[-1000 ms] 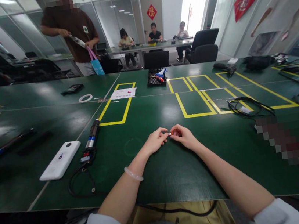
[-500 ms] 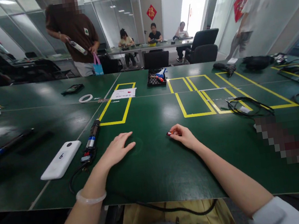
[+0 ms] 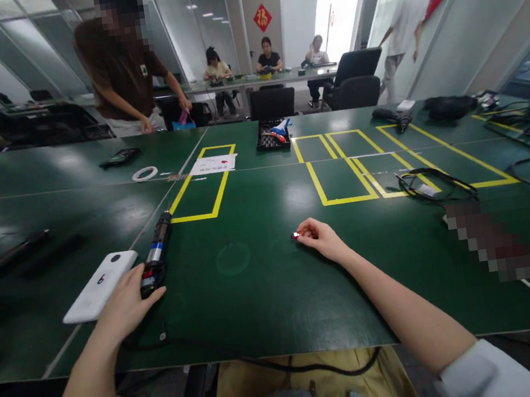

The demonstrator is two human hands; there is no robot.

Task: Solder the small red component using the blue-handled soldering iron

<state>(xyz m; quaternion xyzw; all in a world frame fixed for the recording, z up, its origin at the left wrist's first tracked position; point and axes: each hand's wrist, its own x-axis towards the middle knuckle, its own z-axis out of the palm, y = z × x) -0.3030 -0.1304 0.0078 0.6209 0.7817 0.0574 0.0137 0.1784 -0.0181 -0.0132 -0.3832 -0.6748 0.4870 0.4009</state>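
My left hand (image 3: 124, 303) is at the rear, cable end of a corded electric screwdriver (image 3: 157, 248) lying on the green table. Its thumb and fingers are spread on either side of that end; whether they touch it I cannot tell. The screwdriver is black with silver and blue bands. Just left of it lies a white power bank (image 3: 102, 284) marked with a 6. In the middle of the table, my right hand (image 3: 318, 238) pinches a small red piece with a pale spot (image 3: 295, 236); my fingers hide part of it.
Yellow tape outlines (image 3: 193, 218) mark the green table (image 3: 261, 311). A black tray (image 3: 272, 138) with tools, a white tape roll (image 3: 144, 174) and a paper sheet (image 3: 213, 164) lie farther back. A coiled black cable (image 3: 433, 184) is at right. Other people are across the room.
My left hand has moved left and toward me, from the bare table to the screwdriver's end. My right hand stays nearly in place with the small piece. The person in brown has bent over.
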